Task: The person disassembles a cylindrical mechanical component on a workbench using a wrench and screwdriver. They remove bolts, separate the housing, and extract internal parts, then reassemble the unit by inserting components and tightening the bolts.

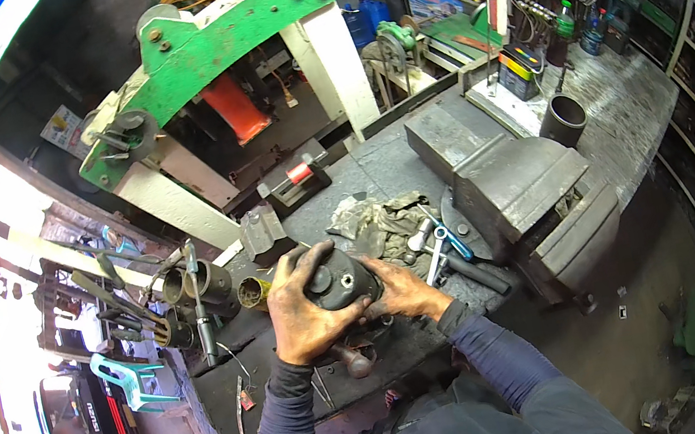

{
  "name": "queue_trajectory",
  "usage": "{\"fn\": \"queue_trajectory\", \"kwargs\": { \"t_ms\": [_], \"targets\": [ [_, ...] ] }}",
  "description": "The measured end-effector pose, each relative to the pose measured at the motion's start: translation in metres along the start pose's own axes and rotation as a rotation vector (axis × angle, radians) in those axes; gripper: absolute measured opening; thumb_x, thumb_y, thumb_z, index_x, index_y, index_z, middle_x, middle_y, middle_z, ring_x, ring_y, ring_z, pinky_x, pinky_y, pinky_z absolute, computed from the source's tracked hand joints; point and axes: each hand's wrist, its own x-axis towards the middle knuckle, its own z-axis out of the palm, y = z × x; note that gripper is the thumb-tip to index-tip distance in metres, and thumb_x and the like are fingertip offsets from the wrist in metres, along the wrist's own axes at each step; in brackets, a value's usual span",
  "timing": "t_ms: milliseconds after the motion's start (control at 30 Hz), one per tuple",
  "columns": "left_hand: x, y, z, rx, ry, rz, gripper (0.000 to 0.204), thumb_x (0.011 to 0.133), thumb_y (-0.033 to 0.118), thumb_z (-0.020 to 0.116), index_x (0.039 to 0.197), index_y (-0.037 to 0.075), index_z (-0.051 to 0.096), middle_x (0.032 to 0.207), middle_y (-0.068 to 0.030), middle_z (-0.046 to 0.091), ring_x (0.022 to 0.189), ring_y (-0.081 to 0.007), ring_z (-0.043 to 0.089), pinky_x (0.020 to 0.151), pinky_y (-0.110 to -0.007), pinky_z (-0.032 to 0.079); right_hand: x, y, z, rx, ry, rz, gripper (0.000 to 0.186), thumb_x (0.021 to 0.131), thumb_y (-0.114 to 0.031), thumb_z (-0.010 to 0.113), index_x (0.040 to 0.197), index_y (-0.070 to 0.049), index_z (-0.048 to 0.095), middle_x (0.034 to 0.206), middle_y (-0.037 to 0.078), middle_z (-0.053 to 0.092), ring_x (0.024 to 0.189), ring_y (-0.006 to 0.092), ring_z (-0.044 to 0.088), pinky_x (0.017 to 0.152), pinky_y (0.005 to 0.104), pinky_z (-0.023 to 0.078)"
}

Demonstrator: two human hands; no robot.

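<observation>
A dark, greasy cylindrical metal part (342, 280) with a small hole in its end face sits between both my hands, just above the workbench (378, 177). My left hand (301, 310) wraps over its left side and top, fingers curled on it. My right hand (403, 290) grips its right side. Both hands are smeared with black grease. A short rusty rod with a rounded end (352, 360) pokes out below the part. Dirty rags (371, 218) lie just beyond the hands.
A large grey bench vise (519, 188) stands to the right, with a blue-handled tool (453, 242) and wrenches beside it. A green and white press frame (227, 44) rises behind. Metal sleeves and pipes (194, 289) lie left. A black pot (564, 120) sits far right.
</observation>
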Motion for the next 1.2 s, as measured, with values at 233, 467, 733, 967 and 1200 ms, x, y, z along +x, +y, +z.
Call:
{"fn": "queue_trajectory", "kwargs": {
  "t_ms": [233, 467, 733, 967, 1200],
  "targets": [
    [-0.002, 0.002, 0.001, -0.005, -0.001, -0.025, 0.082, 0.053, 0.03, 0.098, 0.127, 0.006, 0.075, 0.123, -0.0177, 0.069, 0.114, -0.0328, 0.07, 0.102, -0.043, 0.055, 0.003, 0.001, -0.002, 0.004, -0.044, -0.039, 0.113, 0.068, -0.046, 0.098, 0.16, -0.008, 0.044, 0.158, 0.02, 0.054, 0.146, 0.0376, 0.051, 0.121, 0.0455, 0.041],
    [-0.001, 0.0, 0.0, 0.015, 0.0, 0.004, 0.082, 0.052, 0.029, 0.099, 0.128, 0.007, 0.076, 0.123, -0.019, 0.069, 0.113, -0.0339, 0.069, 0.101, -0.043, 0.056, 0.003, -0.007, -0.004, -0.007, -0.04, -0.019, 0.114, 0.067, -0.044, 0.099, 0.161, -0.008, 0.044, 0.157, 0.019, 0.055, 0.145, 0.0364, 0.053, 0.121, 0.0447, 0.042],
    [0.0, 0.002, -0.001, 0.024, 0.021, 0.0, 0.081, 0.052, 0.03, 0.098, 0.127, 0.008, 0.076, 0.12, -0.0179, 0.068, 0.112, -0.0345, 0.069, 0.099, -0.043, 0.056, 0.003, 0.001, -0.003, 0.083, -0.065, -0.04, 0.12, 0.067, -0.041, 0.101, 0.165, -0.012, 0.038, 0.162, 0.018, 0.049, 0.15, 0.0338, 0.048, 0.123, 0.0445, 0.04],
    [-0.001, 0.007, 0.0, 0.022, 0.051, -0.025, 0.077, 0.053, 0.03, 0.098, 0.125, 0.009, 0.077, 0.117, -0.0169, 0.069, 0.111, -0.0337, 0.069, 0.1, -0.044, 0.055, -0.004, 0.019, 0.001, 0.079, -0.055, 0.018, 0.122, 0.069, -0.041, 0.101, 0.166, -0.01, 0.034, 0.164, 0.018, 0.046, 0.151, 0.0322, 0.046, 0.124, 0.0426, 0.038],
    [0.003, 0.013, -0.003, -0.016, 0.042, -0.052, 0.076, 0.054, 0.024, 0.098, 0.125, 0.006, 0.077, 0.12, -0.017, 0.069, 0.112, -0.0327, 0.069, 0.101, -0.043, 0.056, -0.01, 0.028, 0.002, 0.215, -0.047, 0.033, 0.113, 0.072, -0.04, 0.1, 0.16, -0.005, 0.04, 0.156, 0.017, 0.052, 0.146, 0.0304, 0.05, 0.121, 0.0417, 0.04]
  ]
}}
